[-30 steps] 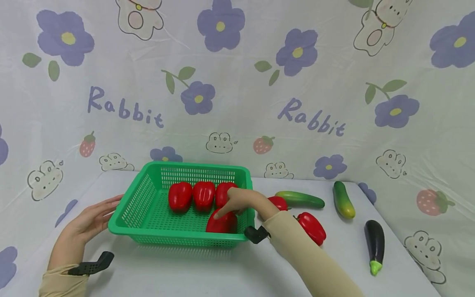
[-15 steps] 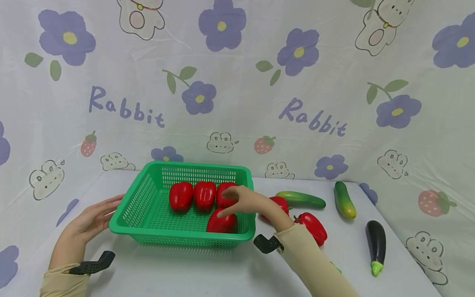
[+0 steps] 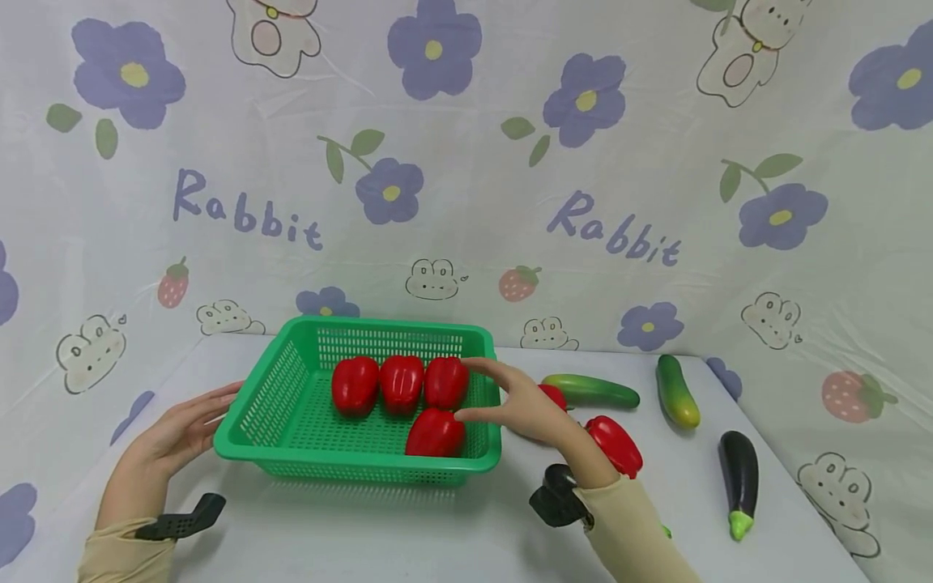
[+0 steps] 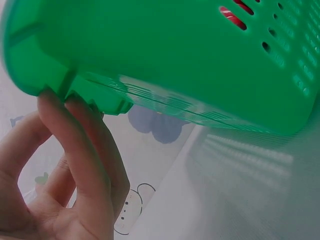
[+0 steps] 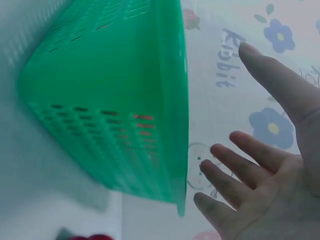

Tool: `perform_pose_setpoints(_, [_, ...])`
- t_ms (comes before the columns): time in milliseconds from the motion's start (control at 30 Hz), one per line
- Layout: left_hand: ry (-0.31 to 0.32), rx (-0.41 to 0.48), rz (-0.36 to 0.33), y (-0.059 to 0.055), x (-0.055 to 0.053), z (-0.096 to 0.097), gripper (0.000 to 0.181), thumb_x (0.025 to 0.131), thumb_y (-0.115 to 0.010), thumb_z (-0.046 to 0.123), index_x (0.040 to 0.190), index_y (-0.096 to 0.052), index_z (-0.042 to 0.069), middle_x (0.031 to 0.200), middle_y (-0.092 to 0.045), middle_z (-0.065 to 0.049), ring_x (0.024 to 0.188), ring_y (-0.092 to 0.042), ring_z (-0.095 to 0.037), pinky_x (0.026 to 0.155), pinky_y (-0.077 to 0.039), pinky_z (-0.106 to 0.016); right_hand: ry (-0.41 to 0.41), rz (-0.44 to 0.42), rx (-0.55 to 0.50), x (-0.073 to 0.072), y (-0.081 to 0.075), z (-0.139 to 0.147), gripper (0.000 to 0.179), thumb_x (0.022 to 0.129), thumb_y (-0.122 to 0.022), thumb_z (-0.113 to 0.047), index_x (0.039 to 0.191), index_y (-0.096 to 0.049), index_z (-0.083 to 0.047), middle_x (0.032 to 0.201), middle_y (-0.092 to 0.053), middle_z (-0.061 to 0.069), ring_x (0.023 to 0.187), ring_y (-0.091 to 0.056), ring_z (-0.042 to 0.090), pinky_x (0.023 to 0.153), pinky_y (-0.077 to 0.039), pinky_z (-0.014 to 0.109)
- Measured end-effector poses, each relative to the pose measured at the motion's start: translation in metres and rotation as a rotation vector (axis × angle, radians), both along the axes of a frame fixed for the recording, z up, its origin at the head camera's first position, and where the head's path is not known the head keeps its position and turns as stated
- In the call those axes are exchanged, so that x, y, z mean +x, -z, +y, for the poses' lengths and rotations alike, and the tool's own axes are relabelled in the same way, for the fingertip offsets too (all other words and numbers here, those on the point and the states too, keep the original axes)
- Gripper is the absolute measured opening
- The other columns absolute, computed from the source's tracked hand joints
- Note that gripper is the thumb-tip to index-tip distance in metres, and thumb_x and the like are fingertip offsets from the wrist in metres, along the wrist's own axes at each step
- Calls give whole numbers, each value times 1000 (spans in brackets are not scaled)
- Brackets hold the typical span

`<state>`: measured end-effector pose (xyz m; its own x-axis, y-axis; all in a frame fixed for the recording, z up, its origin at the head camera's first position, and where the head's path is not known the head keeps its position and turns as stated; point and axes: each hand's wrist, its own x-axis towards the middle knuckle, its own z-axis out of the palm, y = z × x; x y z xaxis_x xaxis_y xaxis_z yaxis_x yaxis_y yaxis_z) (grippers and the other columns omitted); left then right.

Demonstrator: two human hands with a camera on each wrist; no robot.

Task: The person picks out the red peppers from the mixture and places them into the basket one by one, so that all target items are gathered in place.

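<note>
A green plastic basket (image 3: 350,461) stands on the white table with several red bell peppers (image 3: 355,387) inside. Three are lined up toward its back right, and a fourth pepper (image 3: 436,433) lies in the front right part. My left hand (image 3: 178,433) is at the basket's left end; in the left wrist view its fingertips touch the underside of the rim (image 4: 30,80). Over the basket's right rim my right hand (image 3: 535,405) is spread, thumb apart from the fingers and nothing held. The right wrist view shows that hand (image 5: 265,185) beside the basket's outer wall (image 5: 100,75).
Right of the basket lie a red bell pepper (image 3: 615,445) and another pepper (image 3: 552,396) partly behind my right hand. Farther right are two cucumbers (image 3: 590,390) and an eggplant (image 3: 739,482). A patterned cloth (image 3: 466,202) hangs behind the table.
My right hand has let go of the front pepper and drawn back to the right, out over the basket's rim, its fingers spreading. The left hand and basket have stayed put.
</note>
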<state>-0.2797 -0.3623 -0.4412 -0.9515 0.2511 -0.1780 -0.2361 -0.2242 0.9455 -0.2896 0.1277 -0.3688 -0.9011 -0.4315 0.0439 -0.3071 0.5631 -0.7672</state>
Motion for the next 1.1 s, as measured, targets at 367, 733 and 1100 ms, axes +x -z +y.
perform_pose_setpoints(367, [-12, -4, -2, 3, 0, -2, 31, 103, -47, 15, 108, -71, 34, 111, -69, 18, 101, -66, -6, 84, -57, -26, 127, 49, -32, 19, 8, 38, 83, 76, -80, -45, 147, -38, -38, 154, -40, -1, 143, -34, 31, 102, -43, 62])
perform_pose_setpoints(733, [-6, -12, 0, 2, 0, -2, 32, 103, -47, 14, 107, -72, 34, 111, -69, 19, 101, -66, -6, 84, -57, -26, 150, 46, -71, 26, 20, 87, 74, 82, -76, -43, 146, -39, -39, 153, -41, 2, 144, -34, 37, 105, -36, 68])
perform_pose_setpoints(1100, [-6, -14, 4, 1, 0, 0, 32, 103, -47, 15, 108, -72, 34, 111, -69, 18, 101, -66, -6, 84, -57, -26, 139, 70, -67, 22, 45, 129, 63, 86, -73, -35, 143, -47, -30, 149, -47, 5, 140, -36, 34, 102, -41, 66])
